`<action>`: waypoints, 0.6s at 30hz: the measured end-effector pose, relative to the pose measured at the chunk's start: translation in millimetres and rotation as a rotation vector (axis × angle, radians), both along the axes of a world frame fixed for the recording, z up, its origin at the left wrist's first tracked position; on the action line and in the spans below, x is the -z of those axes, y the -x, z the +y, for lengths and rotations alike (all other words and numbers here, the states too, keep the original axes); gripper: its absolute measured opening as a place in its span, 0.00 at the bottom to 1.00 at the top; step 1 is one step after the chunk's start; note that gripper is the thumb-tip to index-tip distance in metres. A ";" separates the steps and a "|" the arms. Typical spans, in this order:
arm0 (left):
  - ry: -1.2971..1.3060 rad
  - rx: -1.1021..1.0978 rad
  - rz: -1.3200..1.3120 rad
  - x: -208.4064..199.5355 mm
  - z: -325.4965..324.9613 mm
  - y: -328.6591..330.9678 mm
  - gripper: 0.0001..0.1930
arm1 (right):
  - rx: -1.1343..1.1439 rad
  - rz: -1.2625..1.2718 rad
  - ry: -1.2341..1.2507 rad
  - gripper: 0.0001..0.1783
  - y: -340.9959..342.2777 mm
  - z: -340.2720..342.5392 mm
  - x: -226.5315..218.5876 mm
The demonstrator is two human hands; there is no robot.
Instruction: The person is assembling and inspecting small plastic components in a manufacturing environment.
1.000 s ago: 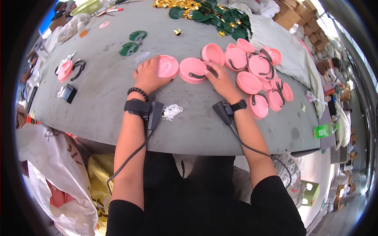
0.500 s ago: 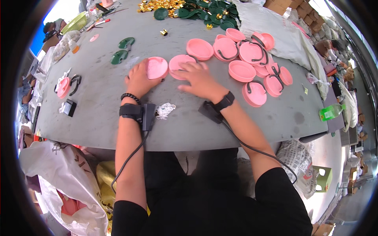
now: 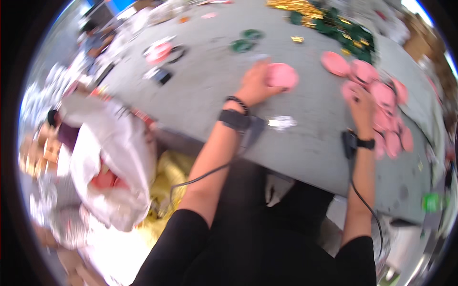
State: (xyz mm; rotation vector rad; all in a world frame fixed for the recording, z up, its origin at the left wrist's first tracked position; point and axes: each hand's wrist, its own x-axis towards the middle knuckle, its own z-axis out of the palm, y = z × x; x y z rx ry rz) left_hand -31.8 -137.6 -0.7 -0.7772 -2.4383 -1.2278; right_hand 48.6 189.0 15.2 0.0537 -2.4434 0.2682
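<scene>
My left hand (image 3: pixel 255 85) is closed on a pink round shallow dish (image 3: pixel 284 76), its fingers along the left side and the thumb at the near edge. Farther right, my right hand (image 3: pixel 362 106) is blurred, with its fingers curled over another pink round dish (image 3: pixel 348 88) at the left side of a cluster. Similar pink dishes (image 3: pixel 382 94) lie bunched there, some with dark curved bands. Just beyond my right hand sits one more pink dish (image 3: pixel 335 64). A bundle of white strands (image 3: pixel 282 123) lies on the table near my left wrist.
On the grey table (image 3: pixel 200 90) lie two green round pieces (image 3: pixel 242 45), a pink piece with a dark band (image 3: pixel 159 52) and a small black box (image 3: pixel 162 76). Green and gold pieces (image 3: pixel 343 35) are heaped at the far right. A white sack (image 3: pixel 112 143) stands at the left.
My right hand has moved away from beside my left hand to the cluster on the right, with a dish. My left hand stays at its dish. The whole view has swung left.
</scene>
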 end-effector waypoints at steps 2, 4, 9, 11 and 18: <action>-0.048 -0.056 0.198 -12.5 -27.9 -27.2 0.35 | -0.183 0.003 -0.029 0.16 0.9 -18.8 -2.9; -0.095 -0.147 0.164 -22.5 -76.6 -67.6 0.30 | -0.271 -0.111 -0.102 0.17 -2.2 -40.4 2.2; -0.173 -0.549 0.005 -31.1 -212.1 -175.3 0.13 | -0.439 -0.410 0.087 0.18 6.8 -52.2 28.0; -0.105 -0.652 -0.070 -34.0 -254.4 -214.6 0.09 | -0.455 -0.506 0.134 0.18 16.4 -40.4 39.8; -0.179 -0.502 -0.866 -37.9 -293.3 -305.0 0.10 | -0.495 -0.511 0.134 0.16 18.0 -42.0 32.1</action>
